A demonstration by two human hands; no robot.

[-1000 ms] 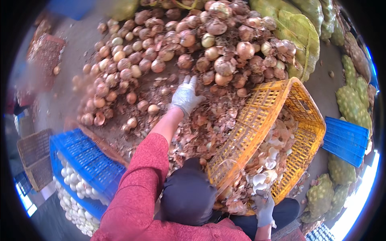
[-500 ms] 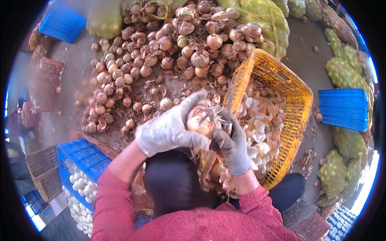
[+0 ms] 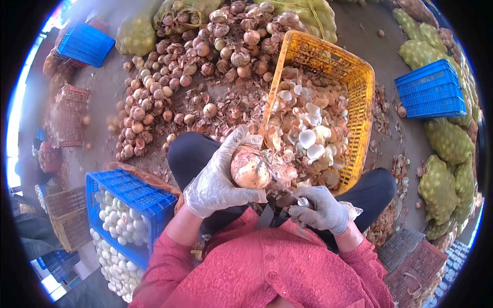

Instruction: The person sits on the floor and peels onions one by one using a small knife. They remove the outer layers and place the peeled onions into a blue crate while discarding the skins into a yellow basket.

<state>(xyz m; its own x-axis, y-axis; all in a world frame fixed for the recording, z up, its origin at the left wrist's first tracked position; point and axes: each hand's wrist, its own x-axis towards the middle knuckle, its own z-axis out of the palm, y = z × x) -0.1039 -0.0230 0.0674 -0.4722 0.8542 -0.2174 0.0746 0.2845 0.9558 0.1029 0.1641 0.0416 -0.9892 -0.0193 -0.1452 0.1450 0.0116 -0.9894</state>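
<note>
The left hand, in a thin clear glove, has its fingers curled around a brown-skinned onion, holding it up over the person's lap just beside the near rim of the yellow basket. The right hand, in a grey knit glove, is closed in a fist around the handle of a small knife, whose metal shows between the fingers; it sits low, near the onion but apart from it, with loose flakes of skin hanging between the two. The yellow basket lies tilted on the floor to the right of the onion and is filled with papery brown skins and pale white onion pieces. To the left, beside the person's knee, a blue crate holds peeled white onions, and a second one below it holds more of the same. On the ground ahead lies a wide heap of unpeeled onions with scattered skins around it. Green mesh sacks packed with onions line the right side, next to an upturned blue crate. Another blue crate sits at the upper left, and reddish-brown wire baskets stand along the left edge; what is inside these I cannot tell.
</note>
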